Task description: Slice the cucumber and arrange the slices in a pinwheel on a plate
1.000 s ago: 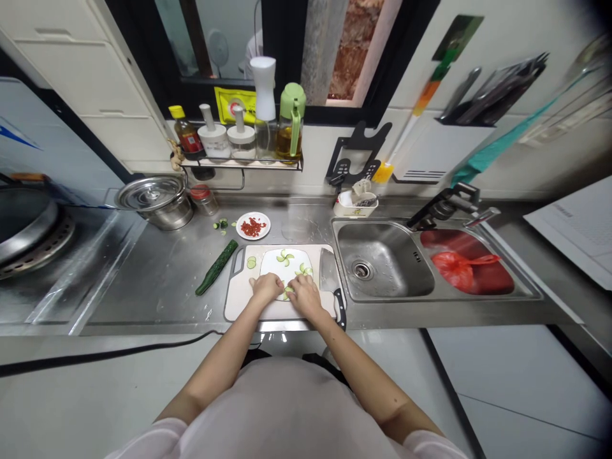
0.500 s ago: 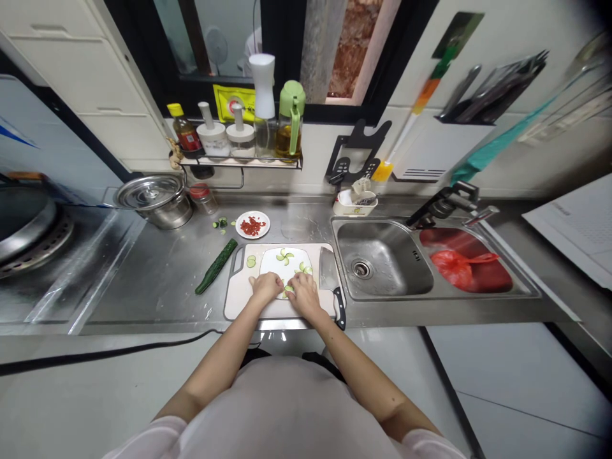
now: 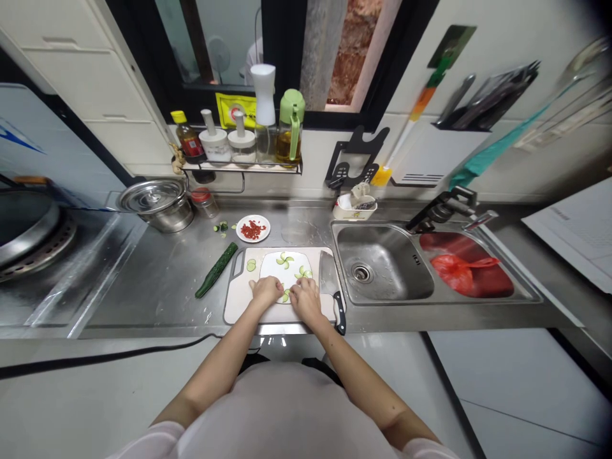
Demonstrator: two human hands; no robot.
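A white plate (image 3: 273, 266) lies on a pale cutting board (image 3: 236, 299), with thin cucumber slices (image 3: 285, 259) fanned out in several pinwheels. Over the plate's near edge, my left hand (image 3: 266, 291) has its fingers curled together. Facing it from the right, my right hand (image 3: 305, 299) has bent fingers with the tips close together. Between both sets of fingertips is a small cluster of slices (image 3: 285, 296); what each hand pinches is too small to make out. Two loose slices (image 3: 251, 264) rest on the board's left. A knife (image 3: 339, 312) lies along its right side.
Left of the board lies a whole cucumber (image 3: 217, 270). Behind it are a small plate (image 3: 253, 238) of chopped red pieces and cucumber scraps (image 3: 220, 226). A lidded pot (image 3: 167, 207) stands farther left. The double sink (image 3: 382, 268) is on the right, under a faucet (image 3: 444, 207).
Both hands stay at the plate's near edge. The right fingers have drawn back slightly and bent more, so more of the near slices shows. The view has tilted up a little.
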